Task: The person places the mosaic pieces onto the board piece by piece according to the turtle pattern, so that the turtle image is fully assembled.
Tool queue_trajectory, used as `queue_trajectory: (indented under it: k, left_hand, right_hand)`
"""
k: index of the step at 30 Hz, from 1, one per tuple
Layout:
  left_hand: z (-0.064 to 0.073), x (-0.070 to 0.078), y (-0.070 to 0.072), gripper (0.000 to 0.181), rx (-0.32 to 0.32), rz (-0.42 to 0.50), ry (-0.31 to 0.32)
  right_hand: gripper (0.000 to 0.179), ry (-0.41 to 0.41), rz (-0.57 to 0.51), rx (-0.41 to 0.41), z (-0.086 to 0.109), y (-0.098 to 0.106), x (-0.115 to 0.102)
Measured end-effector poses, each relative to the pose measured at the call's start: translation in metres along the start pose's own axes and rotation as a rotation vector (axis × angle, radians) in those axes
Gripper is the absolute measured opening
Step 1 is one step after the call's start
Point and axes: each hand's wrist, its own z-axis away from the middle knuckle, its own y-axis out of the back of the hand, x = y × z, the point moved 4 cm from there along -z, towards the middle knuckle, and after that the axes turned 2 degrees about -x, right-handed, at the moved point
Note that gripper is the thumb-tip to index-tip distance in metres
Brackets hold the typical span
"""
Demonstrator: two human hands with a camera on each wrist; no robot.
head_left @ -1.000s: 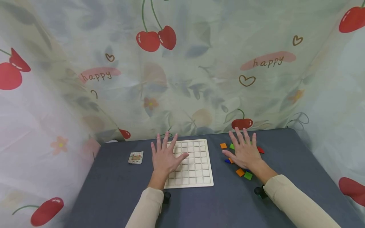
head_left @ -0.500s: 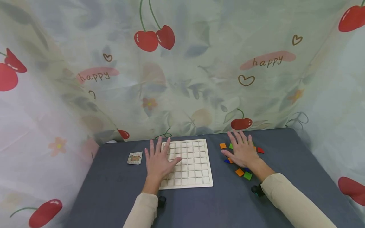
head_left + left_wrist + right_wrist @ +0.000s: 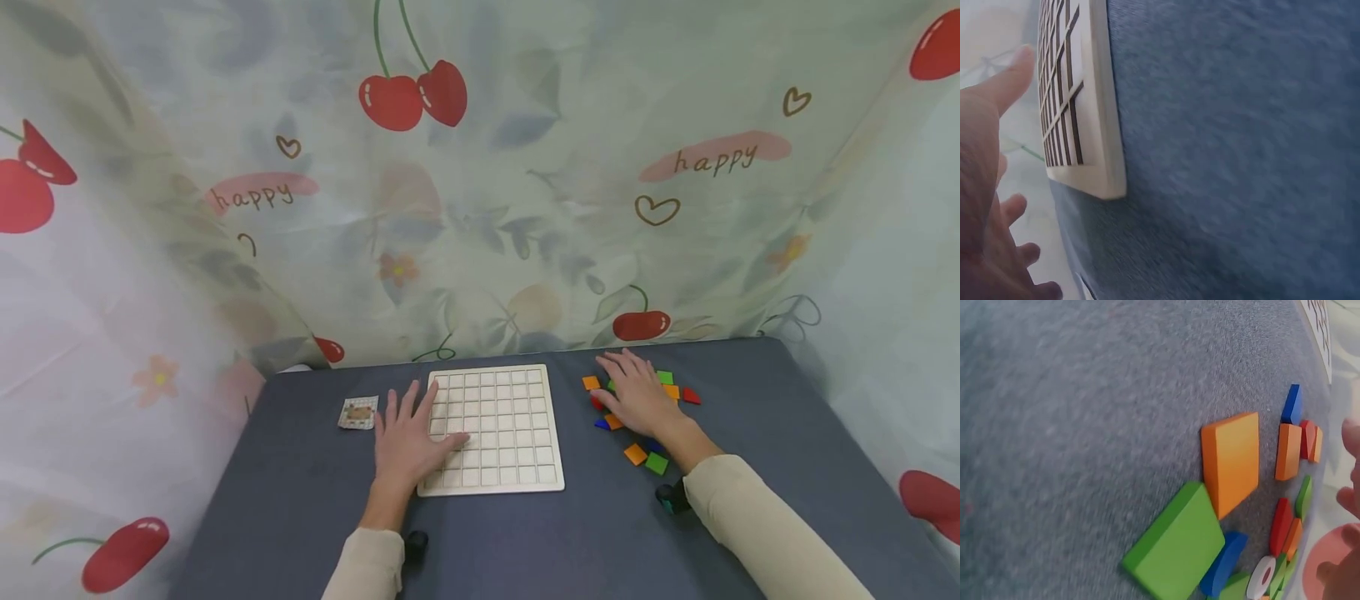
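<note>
A pale wooden board with a grid of square cells lies on the dark table. Over its left edge is my left hand, fingers spread and thumb apart, holding nothing. In the left wrist view the thumb is near the gridded face; contact cannot be told. My right hand is over a scatter of coloured pieces, its fingers loosely bent and nothing seen in its grasp. It hides some of them. The right wrist view shows an orange square, a green square and a white ring-shaped piece.
A small printed card lies left of the board. A red piece lies to the right of the right hand. The dark table extends toward the front. A patterned curtain hangs behind the table and along both sides.
My left hand has shifted left and a little nearer, uncovering more of the board. My right hand has stayed over the pieces, its fingers now more bent and lower.
</note>
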Motion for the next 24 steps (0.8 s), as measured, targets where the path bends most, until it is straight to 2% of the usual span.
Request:
queue_trajectory:
  k: [6,9,14,24]
  left_hand:
    - [0.009,-0.012,-0.003,0.100,-0.035,0.022,0.031]
    - [0.013,-0.017,-0.004,0.097,-0.060,0.034,0.040]
    - [0.017,-0.019,-0.002,0.091,-0.090,0.056,0.038]
    - [0.017,-0.021,0.001,0.087,-0.120,0.065,0.065]
  right_hand:
    - [0.045,0.023,-0.025,0.011,-0.006,-0.005,0.000]
    - [0.040,-0.002,-0.054,0.003,-0.009,-0.007,0.001]
    - [0.037,-0.058,-0.088,0.001,-0.014,-0.011,0.003]
    - [0.033,-0.080,-0.059,0.020,-0.021,-0.014,-0.005]
